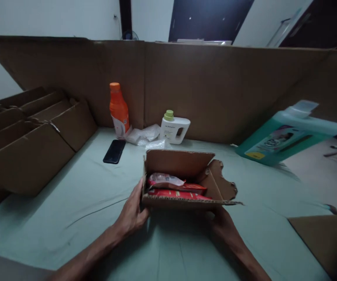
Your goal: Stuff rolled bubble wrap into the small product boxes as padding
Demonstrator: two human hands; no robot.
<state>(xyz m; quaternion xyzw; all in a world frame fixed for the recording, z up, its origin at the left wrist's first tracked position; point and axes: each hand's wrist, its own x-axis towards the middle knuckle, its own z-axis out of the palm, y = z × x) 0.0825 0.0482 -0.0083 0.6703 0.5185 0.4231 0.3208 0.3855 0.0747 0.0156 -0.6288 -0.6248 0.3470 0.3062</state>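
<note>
A small open cardboard box [183,162] is tilted toward me above the green cloth, its torn flap [222,181] jutting out on the right. Inside it lie red packets [180,194] and a white-and-pink plastic packet [165,179]. My left hand [132,210] grips the box at its left side and lower corner, thumb in front. From below, my right hand [222,222] holds the box's right end; most of its fingers are hidden under the cardboard.
An orange bottle [118,111], bubble wrap [143,134], a white jug [171,130] and a black phone [114,151] lie beyond the box. A divided carton [36,156] stands left, a large green liquid jug [285,134] right. A cardboard wall [215,86] closes off the back.
</note>
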